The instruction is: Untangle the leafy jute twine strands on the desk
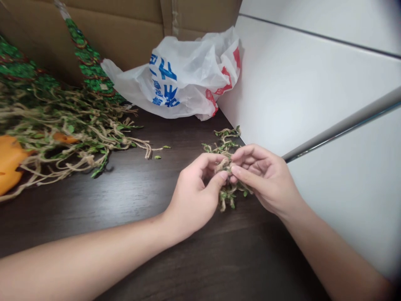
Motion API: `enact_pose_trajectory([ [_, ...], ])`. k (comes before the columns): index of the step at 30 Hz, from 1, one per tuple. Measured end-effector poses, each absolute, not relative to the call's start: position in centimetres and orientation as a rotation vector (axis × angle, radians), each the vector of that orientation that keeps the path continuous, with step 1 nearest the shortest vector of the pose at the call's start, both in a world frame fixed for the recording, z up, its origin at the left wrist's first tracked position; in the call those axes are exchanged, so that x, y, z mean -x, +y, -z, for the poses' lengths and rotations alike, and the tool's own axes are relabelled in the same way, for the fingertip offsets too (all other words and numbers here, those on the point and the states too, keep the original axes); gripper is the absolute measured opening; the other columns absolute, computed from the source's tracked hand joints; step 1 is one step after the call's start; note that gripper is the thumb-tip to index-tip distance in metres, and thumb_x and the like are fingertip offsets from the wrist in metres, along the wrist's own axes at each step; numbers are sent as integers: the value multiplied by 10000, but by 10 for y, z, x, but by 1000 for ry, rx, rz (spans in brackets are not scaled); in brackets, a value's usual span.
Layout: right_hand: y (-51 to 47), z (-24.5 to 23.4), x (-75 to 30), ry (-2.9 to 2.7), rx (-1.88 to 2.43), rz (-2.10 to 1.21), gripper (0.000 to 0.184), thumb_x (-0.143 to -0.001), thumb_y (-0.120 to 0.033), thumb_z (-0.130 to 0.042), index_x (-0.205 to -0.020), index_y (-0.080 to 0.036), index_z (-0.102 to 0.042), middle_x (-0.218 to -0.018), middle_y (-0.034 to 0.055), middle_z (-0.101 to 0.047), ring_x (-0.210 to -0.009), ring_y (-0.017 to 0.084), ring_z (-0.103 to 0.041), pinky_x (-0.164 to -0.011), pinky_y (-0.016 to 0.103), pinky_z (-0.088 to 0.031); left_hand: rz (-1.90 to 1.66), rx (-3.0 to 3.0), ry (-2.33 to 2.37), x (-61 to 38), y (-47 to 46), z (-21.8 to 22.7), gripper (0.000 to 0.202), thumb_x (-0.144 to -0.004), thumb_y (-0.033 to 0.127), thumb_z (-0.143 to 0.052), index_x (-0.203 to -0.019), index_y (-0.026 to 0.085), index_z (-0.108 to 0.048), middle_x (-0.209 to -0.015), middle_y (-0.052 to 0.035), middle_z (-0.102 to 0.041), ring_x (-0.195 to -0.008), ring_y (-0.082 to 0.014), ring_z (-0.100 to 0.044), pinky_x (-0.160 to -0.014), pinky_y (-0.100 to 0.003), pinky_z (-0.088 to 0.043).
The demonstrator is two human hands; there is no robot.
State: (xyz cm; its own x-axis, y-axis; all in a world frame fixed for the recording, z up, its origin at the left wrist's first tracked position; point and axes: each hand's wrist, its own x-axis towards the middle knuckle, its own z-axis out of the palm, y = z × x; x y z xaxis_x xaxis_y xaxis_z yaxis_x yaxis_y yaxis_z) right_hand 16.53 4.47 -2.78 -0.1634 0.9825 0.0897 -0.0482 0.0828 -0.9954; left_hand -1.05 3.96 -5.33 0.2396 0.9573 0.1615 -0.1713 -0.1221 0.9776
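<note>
Two hands [192, 196] on a leafy twine sprig [228, 194], long axis forward

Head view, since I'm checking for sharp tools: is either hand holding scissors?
No, the left hand and right hand pinch only a leafy jute-twine bunch between bare fingers.

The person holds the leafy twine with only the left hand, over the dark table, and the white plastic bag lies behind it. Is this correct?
No: the head view shows both hands on it. The left hand and right hand hold the leafy twine over the dark table, and the white plastic bag lies behind it.
</note>
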Motion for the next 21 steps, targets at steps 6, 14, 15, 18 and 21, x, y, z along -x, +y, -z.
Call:
enact_pose_trajectory([
  [6, 45, 32, -168, -1382, 1034, -1218, 119, -928, -185, -769, -1028, -225, -719, -889, -3, -679, -721, 95, -615, -624, 210, -499, -1125, -1258, 936, 12, 40, 51, 241, -944, 207, -705, -1185, 206, -706, -847, -3, -689, -747, -160, -649, -707, -316, -549],
  [14, 45, 28, -166, -1536, 1079, -1182, 161, -947, -141, -659, -1077, -229, -696, -968, 11, -661, -868, 151, -606, -757, 284, -482, -1162, -1174, 848, 12, 41, 50, 214, -965, 147, -652, -1169, 202, -687, -870, 15, -638, -772, -117, -599, -719, -255, -504],
  [15, 45, 27, -166, -1536, 1076, -1188, 167, -941, -140, -655, -1077, -228, -699, -962, 10, -659, -868, 153, -602, -759, 287, -476, -1165, -1168, 836, 11, 41, 50, 207, -965, 141, -646, -1159, 201, -683, -860, 18, -626, -767, -114, -584, -713, -250, -495],
  [18, 45, 26, -166, -1511, 1083, -1210, 165, -923, -147, -650, -1061, -217, -706, -906, 3, -646, -829, 151, -583, -742, 290, -451, -1153, -1166, 819, 11, 42, 50, 192, -962, 138, -639, -1143, 195, -667, -827, 22, -597, -751, -117, -556, -690, -248, -476],
  [21, 45, 25, -167, -1465, 1108, -1238, 162, -900, -153, -646, -1041, -207, -707, -810, -14, -615, -739, 140, -547, -681, 293, -413, -1124, -1190, 822, 12, 41, 50, 200, -957, 143, -640, -1150, 194, -646, -806, 23, -587, -722, -121, -539, -661, -254, -460],
])
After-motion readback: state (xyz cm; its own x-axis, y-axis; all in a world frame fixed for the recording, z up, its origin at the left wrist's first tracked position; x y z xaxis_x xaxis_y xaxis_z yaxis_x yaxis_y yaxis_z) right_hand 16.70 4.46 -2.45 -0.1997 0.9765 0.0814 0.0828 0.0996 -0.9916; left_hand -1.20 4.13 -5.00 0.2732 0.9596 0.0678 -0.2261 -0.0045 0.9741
